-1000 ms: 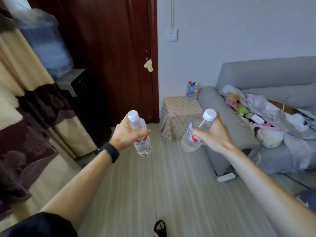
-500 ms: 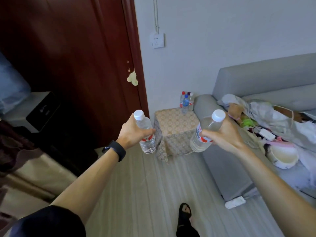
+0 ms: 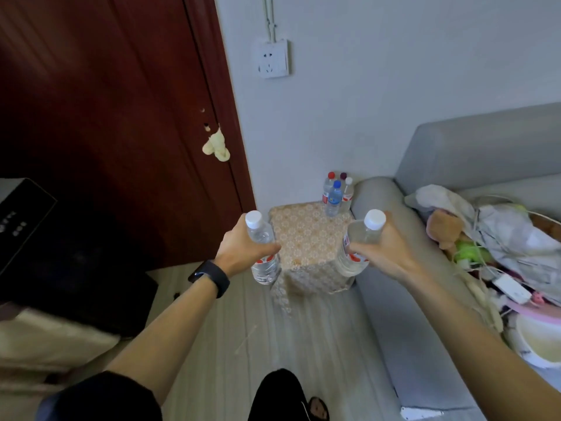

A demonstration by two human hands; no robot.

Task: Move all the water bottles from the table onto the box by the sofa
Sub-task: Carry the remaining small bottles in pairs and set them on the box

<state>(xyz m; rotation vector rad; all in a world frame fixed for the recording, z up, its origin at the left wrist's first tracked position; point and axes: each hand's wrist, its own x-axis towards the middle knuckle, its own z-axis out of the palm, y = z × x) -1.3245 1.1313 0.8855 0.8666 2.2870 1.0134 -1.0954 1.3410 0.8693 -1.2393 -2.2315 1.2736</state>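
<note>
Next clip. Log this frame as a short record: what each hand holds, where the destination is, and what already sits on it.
left hand: grips a clear plastic water bottle with white cap
right hand: grips a second clear white-capped bottle, tilted
destination: box draped in beige patterned cloth, against the grey sofa arm, ahead between the hands
already on box: cluster of bottles at the far corner by the sofa; caps red, purple, white, blue
task state: both held bottles not yet set down

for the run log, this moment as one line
left hand grips left bottle | right hand grips right bottle | box ahead, four bottles at its back
</note>
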